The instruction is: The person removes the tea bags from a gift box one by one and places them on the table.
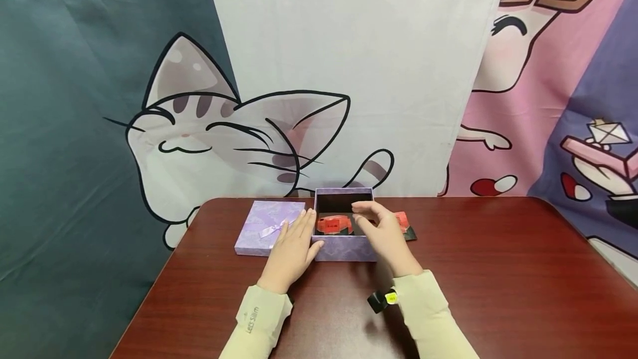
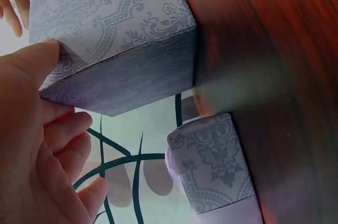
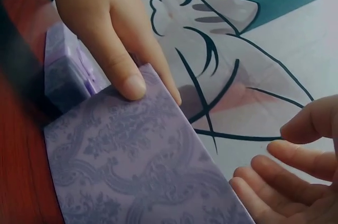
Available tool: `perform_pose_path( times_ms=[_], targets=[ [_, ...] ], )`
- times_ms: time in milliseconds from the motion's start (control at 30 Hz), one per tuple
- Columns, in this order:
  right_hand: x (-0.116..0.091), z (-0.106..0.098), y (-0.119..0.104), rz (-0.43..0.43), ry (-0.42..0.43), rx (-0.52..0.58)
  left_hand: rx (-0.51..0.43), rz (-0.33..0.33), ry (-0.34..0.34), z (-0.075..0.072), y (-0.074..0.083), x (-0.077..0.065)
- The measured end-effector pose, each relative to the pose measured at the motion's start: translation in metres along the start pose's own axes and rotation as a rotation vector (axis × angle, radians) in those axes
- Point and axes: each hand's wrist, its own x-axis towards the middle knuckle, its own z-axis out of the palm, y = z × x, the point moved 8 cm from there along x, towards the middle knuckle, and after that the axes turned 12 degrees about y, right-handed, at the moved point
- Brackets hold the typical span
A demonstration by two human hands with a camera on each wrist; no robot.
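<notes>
A lidless purple patterned box (image 1: 345,249) stands on the table with a dark inside. In it lies a red packet (image 1: 334,224) with dark parts. My left hand (image 1: 291,251) rests at the box's front left corner, the thumb against the front wall and the fairly straight fingers along the left side. Over the right part of the box hovers my right hand (image 1: 382,233), fingers apart and gently bent, holding nothing. A second red and black packet (image 1: 402,223) lies on the table right of the box, partly hidden behind that hand.
The purple lid (image 1: 254,231), tied with a ribbon bow, lies left of the box, partly covered by the left hand. The dark red wooden table (image 1: 498,281) ends at a cartoon cat backdrop (image 1: 399,71). A small black wrist device (image 1: 379,301) shows by the right cuff.
</notes>
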Motion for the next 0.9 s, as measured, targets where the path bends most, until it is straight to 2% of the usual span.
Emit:
perform_pose_path(
  times_ms=[200, 367, 567, 733, 900],
  targets=[
    [0.013, 0.014, 0.004, 0.044, -0.060, -0.184, -0.006, 0.010, 0.006, 0.001, 0.000, 0.000],
    [0.028, 0.027, 0.012, 0.098, -0.119, -0.331, 0.001, 0.004, 0.001, 0.002, -0.001, -0.002],
    [0.039, 0.044, 0.025, 0.123, -0.193, -0.508, -0.006, 0.006, -0.010, 0.004, -0.001, -0.002],
    [0.041, 0.052, 0.033, 0.150, -0.230, -0.597, -0.008, 0.000, -0.010, 0.004, -0.001, -0.001],
    [0.042, 0.055, 0.037, 0.163, -0.249, -0.636, -0.011, -0.008, -0.008, 0.004, -0.002, -0.001]
  ],
)
